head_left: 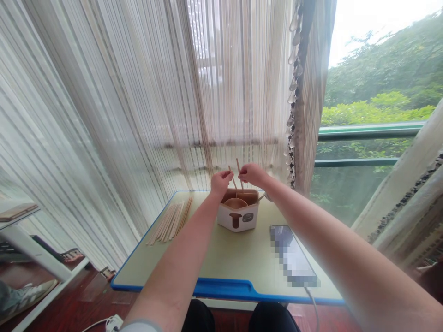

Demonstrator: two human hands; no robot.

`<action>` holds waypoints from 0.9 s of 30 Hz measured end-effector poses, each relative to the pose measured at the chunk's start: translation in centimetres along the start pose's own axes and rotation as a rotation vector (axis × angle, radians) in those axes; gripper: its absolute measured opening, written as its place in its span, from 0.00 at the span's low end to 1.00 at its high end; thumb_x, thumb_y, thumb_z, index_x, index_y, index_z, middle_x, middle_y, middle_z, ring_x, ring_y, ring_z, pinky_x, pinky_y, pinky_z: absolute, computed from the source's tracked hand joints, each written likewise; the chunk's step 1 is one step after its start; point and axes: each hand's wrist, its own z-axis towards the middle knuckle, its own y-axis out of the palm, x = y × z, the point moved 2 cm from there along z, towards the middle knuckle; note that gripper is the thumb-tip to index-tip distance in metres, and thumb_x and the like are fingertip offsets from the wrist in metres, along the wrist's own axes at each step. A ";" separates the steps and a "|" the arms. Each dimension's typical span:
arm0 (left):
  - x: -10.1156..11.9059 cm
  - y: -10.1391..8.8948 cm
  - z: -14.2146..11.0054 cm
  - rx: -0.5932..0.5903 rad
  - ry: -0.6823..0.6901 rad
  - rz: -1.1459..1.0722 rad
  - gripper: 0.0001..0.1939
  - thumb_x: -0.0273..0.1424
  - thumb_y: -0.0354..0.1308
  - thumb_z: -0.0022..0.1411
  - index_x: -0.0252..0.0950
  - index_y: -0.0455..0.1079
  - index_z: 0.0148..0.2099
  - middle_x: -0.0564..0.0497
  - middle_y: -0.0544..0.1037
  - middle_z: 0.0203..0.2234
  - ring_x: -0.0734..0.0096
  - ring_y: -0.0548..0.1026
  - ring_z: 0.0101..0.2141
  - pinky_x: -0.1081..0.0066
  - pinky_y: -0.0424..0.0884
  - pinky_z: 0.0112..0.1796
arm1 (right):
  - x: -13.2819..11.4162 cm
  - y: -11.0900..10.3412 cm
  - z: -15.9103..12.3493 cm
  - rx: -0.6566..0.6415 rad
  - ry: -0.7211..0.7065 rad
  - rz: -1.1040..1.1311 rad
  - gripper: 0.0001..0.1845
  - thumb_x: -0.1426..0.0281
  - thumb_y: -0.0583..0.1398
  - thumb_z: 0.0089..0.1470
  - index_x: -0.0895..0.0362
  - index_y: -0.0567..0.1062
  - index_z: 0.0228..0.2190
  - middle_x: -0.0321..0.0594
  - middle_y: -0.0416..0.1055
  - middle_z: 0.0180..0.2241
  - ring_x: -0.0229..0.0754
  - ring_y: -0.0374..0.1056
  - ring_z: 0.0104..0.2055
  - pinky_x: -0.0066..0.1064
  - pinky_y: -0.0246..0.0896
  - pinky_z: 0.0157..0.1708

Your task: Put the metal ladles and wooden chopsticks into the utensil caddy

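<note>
On the table a white box (246, 225) with a brown inside stands open at the top, with a round brown piece (235, 203) in its front part. Above the box's back part, my left hand (219, 183) pinches a thin wooden chopstick (234, 182) that leans down into it. My right hand (254, 174) is closed on a second chopstick (237, 163), which also points down into the box. The lower ends of both are hidden. Left of the box lies a loose pile of several wooden chopsticks (169, 222).
The pale table (221, 258) has a blue edge. A blurred-out phone-like device (294, 258) with a white cable (314, 304) lies at the right. A thin handle (261, 197) juts from the box's right side. Sheer curtains (138, 92) hang behind the table.
</note>
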 end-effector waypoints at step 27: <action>-0.2 0.2 0.5 -0.175 -0.001 0.037 0.13 0.33 0.62 0.49 0.33 0.76 0.37 0.49 0.78 0.25 0.75 0.72 0.26 0.72 0.68 0.31 | 0.7 3.1 0.8 -0.236 0.092 -0.163 0.06 0.70 0.60 0.45 0.58 0.77 0.23 0.38 0.73 0.21 0.36 0.66 0.23 0.25 0.56 0.25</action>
